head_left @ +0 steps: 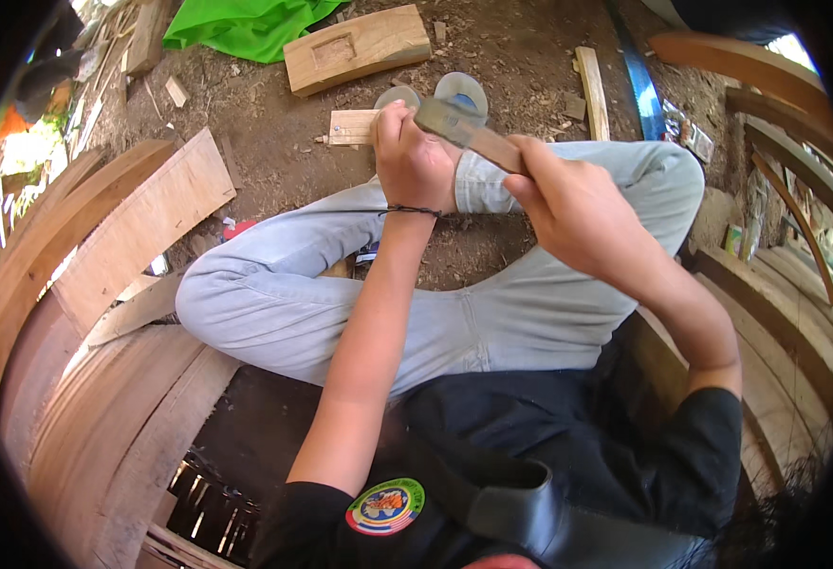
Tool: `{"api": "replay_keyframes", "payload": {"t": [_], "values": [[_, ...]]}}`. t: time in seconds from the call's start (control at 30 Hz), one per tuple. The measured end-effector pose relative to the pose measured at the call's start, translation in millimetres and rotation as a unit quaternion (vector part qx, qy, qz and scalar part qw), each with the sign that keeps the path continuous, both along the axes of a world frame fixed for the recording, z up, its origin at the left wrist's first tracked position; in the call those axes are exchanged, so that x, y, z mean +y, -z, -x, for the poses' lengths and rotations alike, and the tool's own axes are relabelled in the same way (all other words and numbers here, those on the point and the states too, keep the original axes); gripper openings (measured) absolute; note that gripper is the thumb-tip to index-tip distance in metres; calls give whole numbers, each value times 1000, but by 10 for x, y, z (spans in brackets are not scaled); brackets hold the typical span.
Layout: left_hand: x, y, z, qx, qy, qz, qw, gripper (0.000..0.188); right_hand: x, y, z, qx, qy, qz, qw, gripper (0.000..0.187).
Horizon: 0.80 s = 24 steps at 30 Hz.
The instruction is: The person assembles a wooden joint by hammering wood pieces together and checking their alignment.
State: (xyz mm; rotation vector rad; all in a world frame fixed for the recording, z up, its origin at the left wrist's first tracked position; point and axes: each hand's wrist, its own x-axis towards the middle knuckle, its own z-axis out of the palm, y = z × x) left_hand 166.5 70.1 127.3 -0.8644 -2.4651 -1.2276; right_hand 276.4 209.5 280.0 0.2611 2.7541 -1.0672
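Note:
My right hand is wrapped around the wooden handle of a hammer, whose dark, blocky head points left. That head is beside the knuckles of my left hand, overlapping it in view. My left hand is curled into a closed grip, with a dark cord around its wrist; whatever its fingers hold is hidden. A short pale piece of wood juts out to the left from beside those fingers. Two rounded grey shapes show just beyond my hands.
A wooden block with a rectangular recess lies ahead on the dirt, near green cloth. A wood strip and a blue saw-like blade lie to the right. Curved planks flank my crossed legs.

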Motion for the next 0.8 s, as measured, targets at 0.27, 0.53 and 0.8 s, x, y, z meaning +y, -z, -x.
{"api": "replay_keyframes", "payload": {"t": [0.27, 0.53, 0.8], "values": [[-17, -18, 54, 18, 2, 5, 1000, 10, 97, -287, 99, 123, 112, 118, 979, 19], [-65, 37, 65, 43, 5, 7, 999, 9, 76, -269, 222, 201, 103, 145, 963, 19], [-66, -9, -11, 27, 16, 9, 999, 9, 52, 99, 75, 88, 80, 64, 991, 20]]}}
